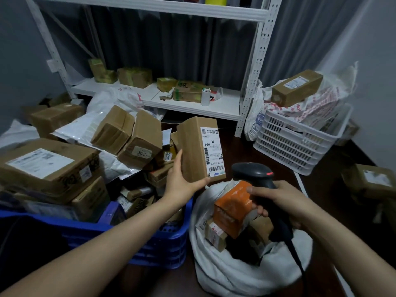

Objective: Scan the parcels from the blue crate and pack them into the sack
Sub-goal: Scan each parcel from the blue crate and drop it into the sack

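Observation:
My left hand (pixel 181 181) holds a tall brown cardboard parcel (pixel 196 146) upright from below and the left, its white barcode label facing right. My right hand (pixel 280 200) grips a black handheld barcode scanner (pixel 255 174), whose red-lit head sits just right of and below the label. The blue crate (pixel 162 243) at lower left is heaped with brown boxes and white mailers. The white sack (pixel 227 273) stands open below both hands, with an orange box (pixel 232 209) and several small parcels inside.
A white metal shelf rack (pixel 192 106) with small boxes stands behind. A white plastic basket (pixel 300 142) with bags and a brown box is at right. More boxes lie on the dark floor at far right (pixel 372 181).

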